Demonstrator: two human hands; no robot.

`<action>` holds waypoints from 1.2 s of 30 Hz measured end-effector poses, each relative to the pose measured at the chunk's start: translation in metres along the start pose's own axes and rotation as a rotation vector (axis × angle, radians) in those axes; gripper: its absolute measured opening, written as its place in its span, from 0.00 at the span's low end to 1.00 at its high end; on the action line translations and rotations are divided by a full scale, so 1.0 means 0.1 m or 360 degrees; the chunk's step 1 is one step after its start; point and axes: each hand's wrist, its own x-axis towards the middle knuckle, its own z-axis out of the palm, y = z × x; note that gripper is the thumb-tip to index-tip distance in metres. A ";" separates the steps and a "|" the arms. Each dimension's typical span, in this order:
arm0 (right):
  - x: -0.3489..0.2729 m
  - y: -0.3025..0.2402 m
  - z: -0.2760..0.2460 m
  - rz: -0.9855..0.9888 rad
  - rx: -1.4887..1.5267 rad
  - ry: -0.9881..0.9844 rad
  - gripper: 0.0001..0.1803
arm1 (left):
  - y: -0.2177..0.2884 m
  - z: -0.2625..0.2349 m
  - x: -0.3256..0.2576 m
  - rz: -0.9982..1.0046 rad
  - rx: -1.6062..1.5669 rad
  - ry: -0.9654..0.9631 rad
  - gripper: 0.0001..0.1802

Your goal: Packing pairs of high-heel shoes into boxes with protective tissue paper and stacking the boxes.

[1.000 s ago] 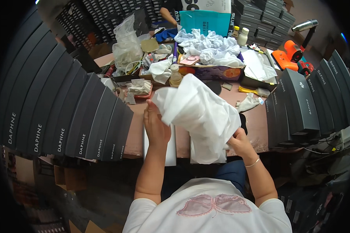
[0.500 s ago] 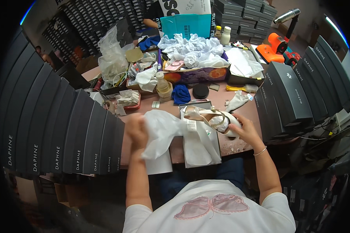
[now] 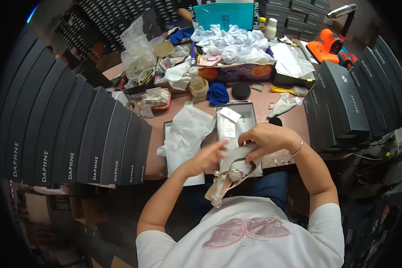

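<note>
A pale cream shoe with a gold buckle and white stuffing is tilted toward my body, its toe end low. Closed about the heel end is my right hand. My left hand, blurred, is just left of the shoe with fingers stretched out and nothing in them. Beneath the shoe lies a shoebox base with white paper and a white tag inside. A sheet of white tissue paper rests loosely over a white-lined box part left of it.
Dark shoeboxes stand in rows at left and right. Behind are a purple carton heaped with crumpled paper, a bottle, a blue cloth, a black round tin, a yellow brush and an orange tool.
My left hand has let go of the tissue sheet, now lying at left, and moved right toward the shoe. My right hand has brought the shoe nearer and turned its toe toward me.
</note>
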 end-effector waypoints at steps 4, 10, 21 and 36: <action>0.42 0.10 0.43 -0.0360 -0.0437 0.0850 0.16 | -0.48 0.39 -0.15 -0.0430 -0.1464 0.0053 0.36; 0.25 -0.41 1.21 0.0082 0.0209 0.0583 0.27 | -0.60 0.94 -0.53 -0.0017 -0.1549 0.0662 0.53; 0.02 -0.35 1.23 0.0154 0.0636 0.0313 0.28 | -0.38 1.44 -0.48 0.0111 -0.1443 0.0970 0.59; 0.13 -0.48 1.10 0.0086 0.0925 0.0409 0.23 | -0.42 1.27 -0.33 0.0117 -0.1822 0.1082 0.32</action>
